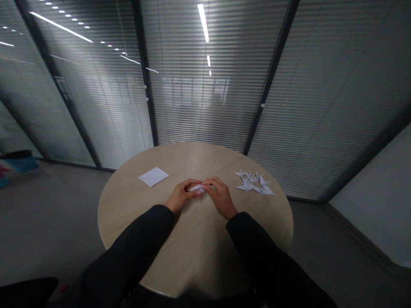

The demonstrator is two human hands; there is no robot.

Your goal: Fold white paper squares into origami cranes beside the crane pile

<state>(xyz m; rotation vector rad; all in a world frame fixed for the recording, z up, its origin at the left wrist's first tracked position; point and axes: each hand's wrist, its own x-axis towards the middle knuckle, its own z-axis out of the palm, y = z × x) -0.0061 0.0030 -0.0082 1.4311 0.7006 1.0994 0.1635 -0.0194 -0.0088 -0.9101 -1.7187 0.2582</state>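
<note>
The round table top (192,160) was pale beige, with fine straight lines of wood grain. The paper square (153,176), the small folded paper (195,188) and the paper cranes (255,184) right of centre were all white. The sleeves (135,239) were black, and the blinds (199,111) behind the glass showed grey horizontal stripes.

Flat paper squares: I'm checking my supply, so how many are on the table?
1. A white paper square lies flat on the left of the round wooden table; the folded paper cranes could hide another.
</note>
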